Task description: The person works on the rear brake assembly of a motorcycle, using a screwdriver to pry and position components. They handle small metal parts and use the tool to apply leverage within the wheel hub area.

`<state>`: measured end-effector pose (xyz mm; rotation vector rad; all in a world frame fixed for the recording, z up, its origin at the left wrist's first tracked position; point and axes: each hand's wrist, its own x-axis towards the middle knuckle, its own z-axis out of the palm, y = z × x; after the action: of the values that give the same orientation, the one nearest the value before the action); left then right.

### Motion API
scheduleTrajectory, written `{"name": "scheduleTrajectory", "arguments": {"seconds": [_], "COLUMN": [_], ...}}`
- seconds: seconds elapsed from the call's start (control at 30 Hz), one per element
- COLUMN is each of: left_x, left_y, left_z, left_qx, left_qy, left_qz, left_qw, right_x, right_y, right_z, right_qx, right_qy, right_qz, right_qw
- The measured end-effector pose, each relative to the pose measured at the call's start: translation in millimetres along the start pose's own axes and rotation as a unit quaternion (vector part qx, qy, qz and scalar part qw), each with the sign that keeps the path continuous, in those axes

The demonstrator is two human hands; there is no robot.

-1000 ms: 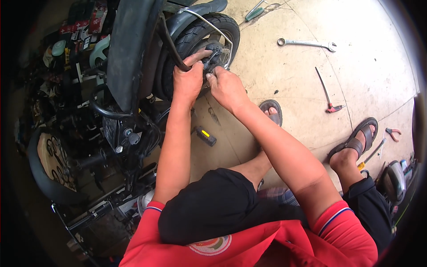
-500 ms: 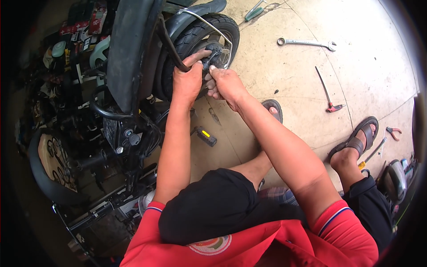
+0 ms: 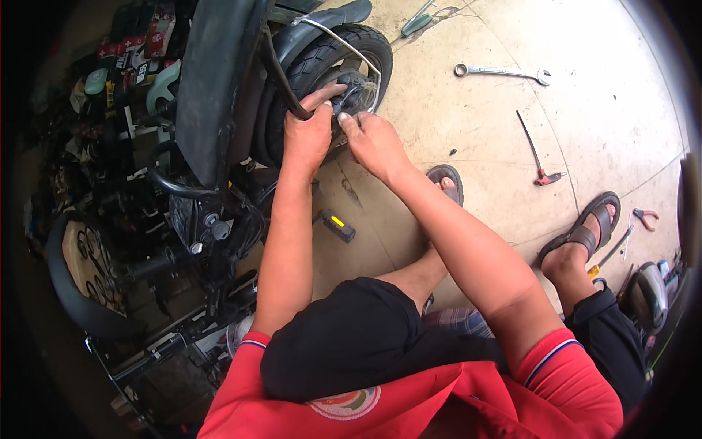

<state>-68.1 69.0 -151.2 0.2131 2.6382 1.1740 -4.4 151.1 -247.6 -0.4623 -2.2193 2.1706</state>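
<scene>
Two bare hands work at one wheel (image 3: 307, 72), located at the upper centre of the view, left of the open floor (image 3: 457, 113). The wheel carries a black, block-treaded tyre and a dark central hub (image 3: 356, 86) with greyish metal parts. A bent silver rod (image 3: 342, 45) crosses its upper right side.

Orientation: the hub face is turned toward the right of the view. The wheel's visible outline is a narrowed oval; its long axis runs from lower left to upper right.

Left hand (image 3: 307, 135): located at the near side of the hub, index finger extended onto it. A black curved bar (image 3: 278, 77) runs down to this hand. The remaining fingers are largely hidden; their grip cannot be told. Right hand (image 3: 376, 146): thumb and index finger narrowed together beside the hub's lower edge. Whether a small part sits between them cannot be told.

Obstructions: both hands cover the lower hub; a dark body panel (image 3: 219, 80) and a mudguard (image 3: 329, 20) hide the wheel's left and upper portions.

Surroundings: a silver combination wrench (image 3: 504, 72), a red-handled tool (image 3: 547, 178), a green-handled screwdriver (image 3: 417, 25), a black-and-yellow handle (image 3: 338, 225) and red-handled pliers (image 3: 646, 218) lie on the floor.
</scene>
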Motion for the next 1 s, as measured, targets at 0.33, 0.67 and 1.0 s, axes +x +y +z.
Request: {"name": "scheduleTrajectory", "arguments": {"seconds": [0.33, 0.67, 1.0], "left_x": [-5, -3, -2], "left_y": [5, 5, 5], "left_z": [0, 0, 2], "left_qx": [0.013, -0.002, -0.01], "left_qy": [-0.005, -0.008, -0.011], "left_qz": [-0.018, -0.022, -0.015], "left_qw": [1.0, 1.0, 1.0], "right_x": [-5, 5, -2], "right_y": [-1, 1, 0], "right_z": [2, 2, 1], "right_qx": [-0.022, 0.271, -0.076], "right_qy": [-0.024, -0.104, 0.037], "right_qz": [-0.003, 0.155, -0.065], "right_qw": [0.999, 0.944, 0.994]}}
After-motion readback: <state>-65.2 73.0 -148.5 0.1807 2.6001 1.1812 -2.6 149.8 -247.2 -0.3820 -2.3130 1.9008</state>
